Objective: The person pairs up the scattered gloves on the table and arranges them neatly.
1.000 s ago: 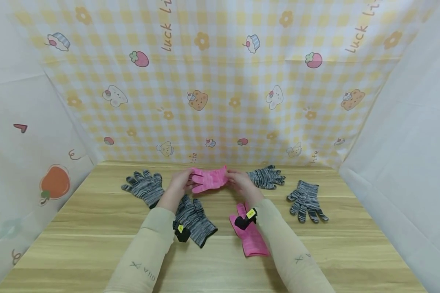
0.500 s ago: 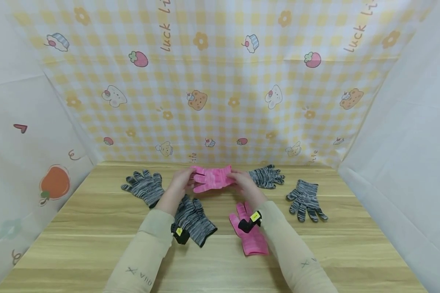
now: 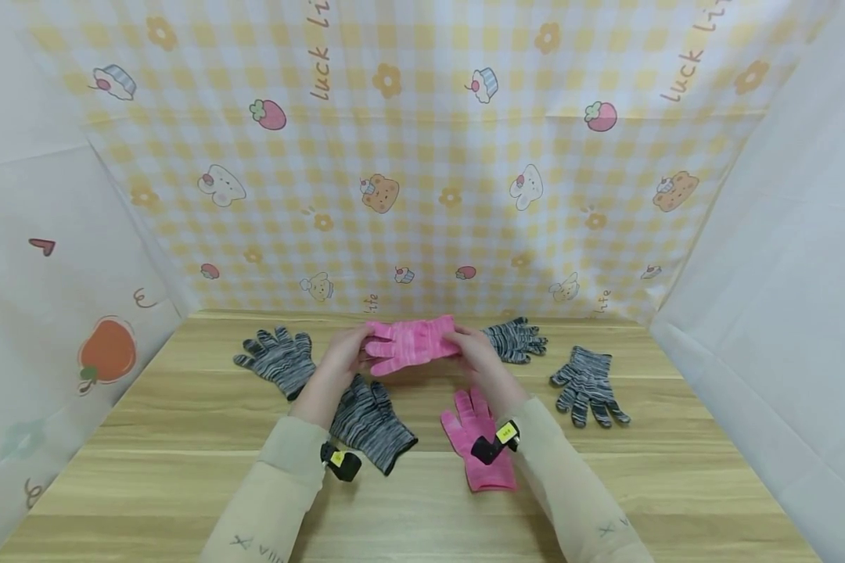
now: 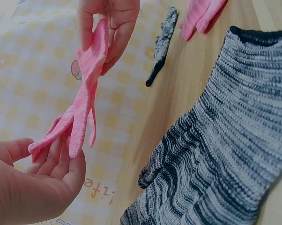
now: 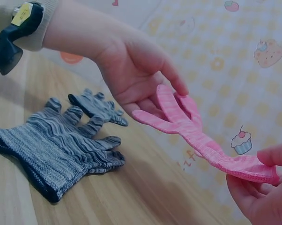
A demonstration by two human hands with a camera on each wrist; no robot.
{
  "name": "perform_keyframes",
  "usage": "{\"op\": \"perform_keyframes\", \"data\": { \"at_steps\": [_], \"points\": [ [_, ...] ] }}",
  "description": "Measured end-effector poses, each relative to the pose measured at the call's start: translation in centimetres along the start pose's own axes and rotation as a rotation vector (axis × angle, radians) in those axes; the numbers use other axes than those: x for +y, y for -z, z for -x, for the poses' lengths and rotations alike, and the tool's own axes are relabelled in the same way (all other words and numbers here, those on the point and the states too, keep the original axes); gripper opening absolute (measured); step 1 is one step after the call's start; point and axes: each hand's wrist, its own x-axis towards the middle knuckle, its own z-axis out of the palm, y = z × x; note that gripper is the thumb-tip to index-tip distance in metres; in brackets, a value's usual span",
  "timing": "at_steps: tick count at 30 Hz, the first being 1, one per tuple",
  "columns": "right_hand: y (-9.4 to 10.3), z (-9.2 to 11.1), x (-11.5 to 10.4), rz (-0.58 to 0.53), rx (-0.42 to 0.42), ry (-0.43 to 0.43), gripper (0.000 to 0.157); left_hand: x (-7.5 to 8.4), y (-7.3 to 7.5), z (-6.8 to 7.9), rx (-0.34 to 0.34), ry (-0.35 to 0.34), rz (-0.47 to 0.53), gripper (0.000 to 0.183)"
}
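And the left hand (image 3: 346,349) is pinching the pink glove (image 3: 411,345) by its finger ends, the right hand (image 3: 473,349) is gripping its cuff, and it's hanging between them above the tabletop (image 3: 415,524)! A second pink glove (image 3: 470,428) is lying nearer, striped grey gloves (image 3: 586,385) flanking both sides.

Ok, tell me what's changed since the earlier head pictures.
The right hand has moved slightly right, carrying the cuff of the held pink knit glove with it; the glove now spans more widely between the hands. No new grip or release shows. The left hand stays at the finger end; the other pink glove and four black-and-grey gloves lie unmoved.
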Motion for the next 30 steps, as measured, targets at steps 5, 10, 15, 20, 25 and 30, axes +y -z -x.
{"op": "perform_keyframes", "data": {
  "at_steps": [5, 10, 15, 20, 25, 30],
  "points": [
    [0.3, 0.6, 0.0, -0.031, 0.002, 0.015, 0.046, -0.1, 0.0, 0.6, -0.024, -0.003, 0.038, 0.032],
    [0.8, 1.4, -0.2, -0.073, 0.011, 0.008, 0.047, -0.1, -0.1, 1.3, -0.036, 0.0, 0.067, 0.031],
    [1.2, 2.3, -0.4, -0.076, 0.042, 0.012, 0.044, -0.5, -0.4, 1.8, -0.046, 0.003, 0.108, 0.028],
    [1.5, 3.1, -0.7, -0.069, 0.078, 0.027, 0.04, -1.1, -0.7, 2.2, -0.081, -0.018, 0.109, 0.028],
    [1.7, 3.8, -1.1, -0.073, 0.066, 0.046, 0.039, -1.5, -1.0, 2.5, -0.1, -0.036, 0.108, 0.028],
    [2.0, 4.5, -1.3, -0.075, 0.055, 0.06, 0.04, -2.0, -1.3, 2.6, -0.092, -0.012, 0.103, 0.029]
  ]
}}
